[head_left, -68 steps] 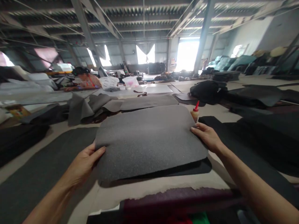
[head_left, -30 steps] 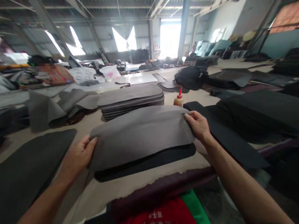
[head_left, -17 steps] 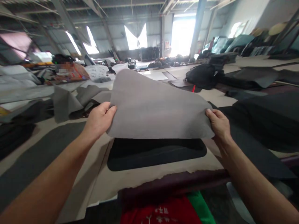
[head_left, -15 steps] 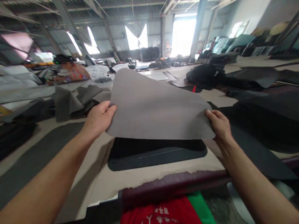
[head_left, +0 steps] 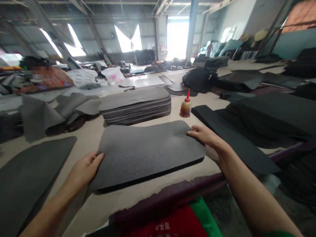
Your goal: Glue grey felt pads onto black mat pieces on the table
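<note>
A grey sheet with rounded corners (head_left: 150, 151) lies low over the table in front of me, its near edge showing a dark underside. Its left edge is pinched by my left hand (head_left: 86, 166), thumb on top. My right hand (head_left: 203, 135) grips the far right corner between thumb and fingers. The black rounded panel beneath is mostly hidden by the sheet; I cannot tell how fully they touch. Just beyond stands a neat stack of similar grey sheets (head_left: 135, 105). A glue-like squeeze bottle with a red nozzle (head_left: 186, 107) stands upright to the right of the stack.
Crumpled grey material (head_left: 41, 113) lies at the left, and a large dark sheet (head_left: 37, 171) nearer me. Black strips (head_left: 229, 138) and dark piled fabric (head_left: 276, 115) occupy the right. A person (head_left: 37, 70) is at the back left. The table's torn front edge (head_left: 158, 197) is close to me.
Both hands have lowered the grey sheet from a raised, tilted position onto the black panel's place. The stack and the bottle behind have come into sight. My view has turned slightly right.
</note>
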Demonstrator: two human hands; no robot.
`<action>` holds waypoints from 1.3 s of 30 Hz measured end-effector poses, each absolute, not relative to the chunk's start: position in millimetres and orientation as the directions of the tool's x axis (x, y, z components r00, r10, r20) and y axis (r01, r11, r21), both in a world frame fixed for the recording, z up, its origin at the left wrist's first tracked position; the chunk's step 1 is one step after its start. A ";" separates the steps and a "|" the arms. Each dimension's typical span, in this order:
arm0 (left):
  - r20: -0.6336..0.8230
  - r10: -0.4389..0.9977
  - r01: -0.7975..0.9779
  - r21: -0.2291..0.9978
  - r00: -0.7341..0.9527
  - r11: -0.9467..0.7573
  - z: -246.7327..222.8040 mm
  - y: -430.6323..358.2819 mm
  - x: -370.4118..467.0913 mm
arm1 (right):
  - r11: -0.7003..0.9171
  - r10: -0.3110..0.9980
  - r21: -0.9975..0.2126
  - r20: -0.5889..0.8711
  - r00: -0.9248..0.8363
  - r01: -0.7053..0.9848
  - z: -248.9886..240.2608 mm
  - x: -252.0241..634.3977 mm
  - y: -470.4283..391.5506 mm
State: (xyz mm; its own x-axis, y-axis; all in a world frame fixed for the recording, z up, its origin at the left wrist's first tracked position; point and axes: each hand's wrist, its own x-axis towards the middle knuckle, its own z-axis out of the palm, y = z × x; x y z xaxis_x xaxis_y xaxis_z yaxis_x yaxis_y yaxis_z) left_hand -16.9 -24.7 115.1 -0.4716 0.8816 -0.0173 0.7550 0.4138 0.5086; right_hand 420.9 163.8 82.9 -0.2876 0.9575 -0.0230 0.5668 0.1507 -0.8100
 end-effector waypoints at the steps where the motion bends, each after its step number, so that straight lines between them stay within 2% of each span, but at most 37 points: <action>1: 0.003 0.882 0.776 0.475 -0.472 0.414 112.8 -24.9 -15.2 | 0.160 0.957 -0.795 -0.021 -0.290 0.586 81.8 421.1 164.8; 7: -0.001 0.898 0.852 0.315 -0.440 0.418 103.5 -24.1 -15.5 | 0.211 0.954 -0.714 0.001 -0.301 0.668 85.4 420.1 164.3; 14: -0.015 0.910 0.874 0.273 -0.415 0.403 94.3 -26.2 -18.2 | 0.229 0.944 -0.662 -0.028 -0.329 0.714 90.4 417.9 160.6; 19: -0.010 0.916 0.898 0.192 -0.402 0.396 90.2 -27.4 -18.4 | 0.243 0.937 -0.642 -0.038 -0.346 0.727 89.8 418.6 161.3; 28: -0.042 0.910 0.903 0.108 -0.413 0.415 89.3 -25.9 -17.2 | 0.244 0.941 -0.659 -0.016 -0.338 0.711 85.1 422.5 165.4; 34: 0.082 0.874 0.878 0.018 -0.479 0.479 93.3 -33.5 -8.2 | 0.275 0.932 -0.729 0.040 -0.361 0.627 76.9 425.1 170.0; 39: 0.249 0.834 0.866 0.043 -0.493 0.499 98.1 -36.0 0.4 | 0.283 0.928 -0.766 0.068 -0.365 0.577 71.5 427.1 173.8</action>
